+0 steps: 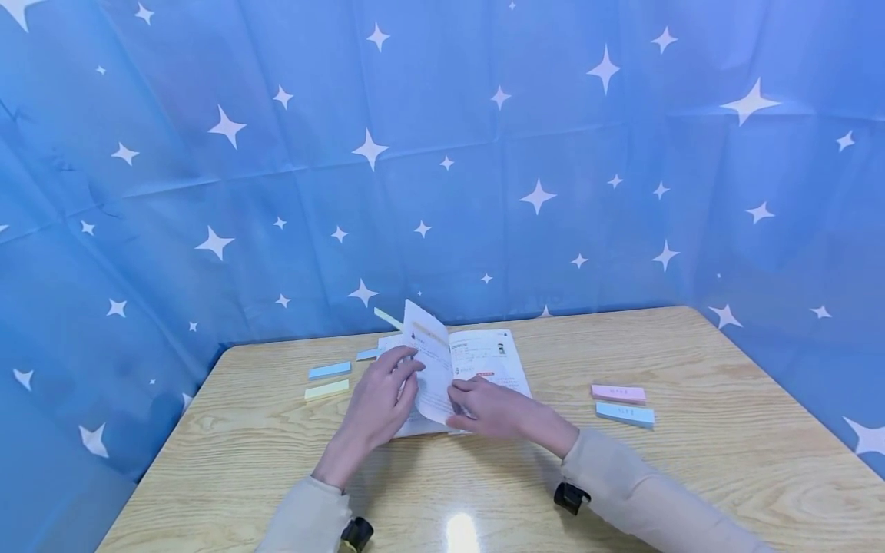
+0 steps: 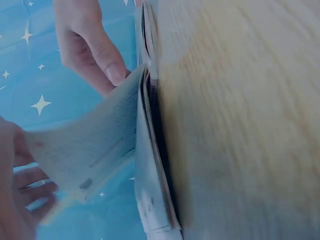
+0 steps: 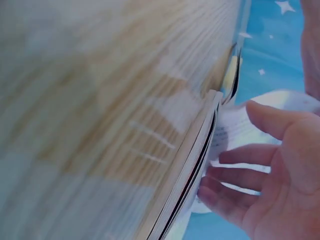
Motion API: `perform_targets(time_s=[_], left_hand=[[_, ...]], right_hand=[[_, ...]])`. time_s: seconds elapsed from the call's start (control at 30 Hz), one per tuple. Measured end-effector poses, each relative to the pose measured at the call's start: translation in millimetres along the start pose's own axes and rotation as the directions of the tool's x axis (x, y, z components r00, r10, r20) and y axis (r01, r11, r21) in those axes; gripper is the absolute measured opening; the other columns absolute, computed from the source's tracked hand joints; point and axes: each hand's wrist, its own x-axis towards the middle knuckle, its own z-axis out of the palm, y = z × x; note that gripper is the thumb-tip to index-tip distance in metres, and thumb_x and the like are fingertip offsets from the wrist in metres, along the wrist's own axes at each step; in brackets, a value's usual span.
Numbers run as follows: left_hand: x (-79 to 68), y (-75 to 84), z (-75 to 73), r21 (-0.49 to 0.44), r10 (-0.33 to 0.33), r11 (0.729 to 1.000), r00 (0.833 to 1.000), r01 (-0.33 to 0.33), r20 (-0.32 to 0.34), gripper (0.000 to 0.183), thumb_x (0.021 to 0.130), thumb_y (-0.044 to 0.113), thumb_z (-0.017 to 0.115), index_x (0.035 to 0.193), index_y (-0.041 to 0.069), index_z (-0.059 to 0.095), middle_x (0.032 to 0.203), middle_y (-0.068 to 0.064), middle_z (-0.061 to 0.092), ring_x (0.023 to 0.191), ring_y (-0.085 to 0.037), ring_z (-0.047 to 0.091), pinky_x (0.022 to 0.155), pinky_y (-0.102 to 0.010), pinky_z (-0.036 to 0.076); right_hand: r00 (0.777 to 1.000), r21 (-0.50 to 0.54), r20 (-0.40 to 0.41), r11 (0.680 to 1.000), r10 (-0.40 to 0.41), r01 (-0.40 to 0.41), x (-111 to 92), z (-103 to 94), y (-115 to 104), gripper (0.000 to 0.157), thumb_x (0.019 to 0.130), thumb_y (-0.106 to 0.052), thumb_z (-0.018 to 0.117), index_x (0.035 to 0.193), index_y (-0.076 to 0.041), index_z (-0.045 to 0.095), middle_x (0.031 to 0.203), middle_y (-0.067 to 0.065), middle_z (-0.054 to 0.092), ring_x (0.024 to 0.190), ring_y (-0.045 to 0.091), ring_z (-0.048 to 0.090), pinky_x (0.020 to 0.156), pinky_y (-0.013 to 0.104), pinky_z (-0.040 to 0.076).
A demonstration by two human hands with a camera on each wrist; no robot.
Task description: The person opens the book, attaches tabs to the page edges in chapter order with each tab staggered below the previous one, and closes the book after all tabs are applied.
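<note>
Left hand (image 1: pixel 377 398) pinches one raised page (image 1: pixel 430 376); right hand (image 1: pixel 494 408), loosely spread, adjoins one book (image 1: pixel 484 352) (contact unclear). Four loose paper strips (image 1: pixel 625 415) flank it, two per side.

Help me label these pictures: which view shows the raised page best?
The head view: the raised page is mostly uncovered there, its print clearest. The left wrist view shows it bowed and fainter; the right wrist view shows it partly hidden behind the right hand's fingers.
</note>
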Motion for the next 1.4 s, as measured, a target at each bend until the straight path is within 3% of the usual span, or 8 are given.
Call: perform_targets(time_s=[0.17, 0.3, 0.43, 0.6, 0.77, 1.0, 1.27, 1.4], left_hand=[[-2.4, 0.7, 0.9, 0.100, -0.091, 0.992, 0.990, 0.080, 0.103, 0.020, 0.089, 0.003, 0.064, 0.106, 0.002, 0.076, 0.122, -0.017, 0.067, 0.119, -0.035, 0.060, 0.104, -0.049, 0.046], [-4.5, -1.0, 6.4, 0.159, -0.163, 0.979, 0.950, 0.124, 0.265, 0.023, 0.096, 0.011, 0.064, 0.116, 0.002, 0.073, 0.130, -0.022, 0.062, 0.124, -0.039, 0.056, 0.105, -0.051, 0.045], [-7.2, -4.8, 13.0, 0.162, -0.188, 0.979, 0.876, 0.127, 0.444, 0.033, 0.104, 0.018, 0.055, 0.133, 0.004, 0.064, 0.145, -0.026, 0.049, 0.135, -0.043, 0.045, 0.108, -0.055, 0.041], [-7.5, -6.5, 15.0, 0.161, -0.250, 0.968, 0.760, 0.192, 0.600, 0.046, 0.109, 0.029, 0.046, 0.152, 0.014, 0.047, 0.158, -0.025, 0.032, 0.142, -0.048, 0.032, 0.111, -0.061, 0.034], [-6.7, -6.0, 15.5, 0.199, -0.303, 0.953, 0.676, 0.230, 0.672, 0.054, 0.109, 0.037, 0.045, 0.159, 0.019, 0.035, 0.163, -0.021, 0.024, 0.145, -0.048, 0.027, 0.111, -0.064, 0.032], [-7.3, -5.7, 17.2, 0.201, -0.305, 0.952, 0.660, 0.231, 0.686, 0.055, 0.108, 0.038, 0.045, 0.159, 0.020, 0.034, 0.163, -0.021, 0.024, 0.145, -0.049, 0.026, 0.110, -0.064, 0.033], [-7.2, -7.2, 17.4, 0.227, -0.317, 0.948, 0.656, 0.221, 0.685, 0.056, 0.108, 0.039, 0.045, 0.159, 0.021, 0.034, 0.164, -0.020, 0.024, 0.145, -0.047, 0.027, 0.110, -0.063, 0.034], [-8.2, -6.3, 17.4, 0.230, -0.318, 0.948, 0.653, 0.219, 0.688, 0.056, 0.108, 0.041, 0.043, 0.160, 0.022, 0.033, 0.164, -0.019, 0.023, 0.146, -0.046, 0.026, 0.111, -0.062, 0.033]], right_hand=[[1.000, -0.048, 0.011, 0.999, 0.021, -0.020, 1.1, -0.2, -2.2, 0.027, 0.105, -0.035, 0.056, 0.093, -0.010, 0.055, 0.096, -0.001, 0.052, 0.091, 0.020, 0.051, 0.082, 0.035, 0.040], [1.000, -0.078, 0.018, 0.997, 0.025, -0.024, 1.7, -0.5, -4.0, 0.026, 0.104, -0.036, 0.057, 0.090, -0.015, 0.054, 0.096, -0.003, 0.052, 0.089, 0.019, 0.050, 0.080, 0.034, 0.041], [0.999, -0.091, 0.028, 0.996, 0.016, -0.014, 1.0, -0.4, -5.3, 0.025, 0.104, -0.036, 0.058, 0.089, -0.015, 0.055, 0.110, 0.005, 0.059, 0.097, 0.024, 0.055, 0.087, 0.038, 0.045], [0.992, -0.053, 0.096, 0.996, 0.077, -0.072, -0.4, -1.3, -6.1, 0.040, 0.104, -0.039, 0.057, 0.127, -0.007, 0.061, 0.154, 0.024, 0.040, 0.141, 0.041, 0.040, 0.113, 0.051, 0.035], [0.988, -0.030, 0.131, 0.997, 0.079, -0.075, 3.9, -6.2, -0.3, 0.047, 0.104, -0.037, 0.058, 0.140, -0.007, 0.057, 0.151, 0.019, 0.045, 0.132, 0.040, 0.049, 0.107, 0.051, 0.043], [1.000, 0.114, 0.030, 0.993, -0.009, 0.006, 19.6, -10.8, 18.5, 0.028, 0.103, -0.017, 0.059, 0.125, -0.002, 0.067, 0.119, 0.011, 0.062, 0.093, 0.018, 0.060, 0.083, 0.036, 0.053], [0.987, 0.264, 0.059, 0.951, 0.148, -0.159, 50.7, -16.2, 44.3, 0.052, 0.102, -0.018, 0.062, 0.146, 0.005, 0.046, 0.107, 0.009, 0.067, 0.098, 0.022, 0.064, 0.087, 0.039, 0.053], [0.952, 0.330, 0.099, 0.893, 0.289, -0.305, 59.8, -12.8, 61.4, 0.068, 0.103, -0.028, 0.061, 0.157, 0.001, 0.029, 0.106, 0.006, 0.067, 0.087, 0.016, 0.063, 0.089, 0.039, 0.050]])
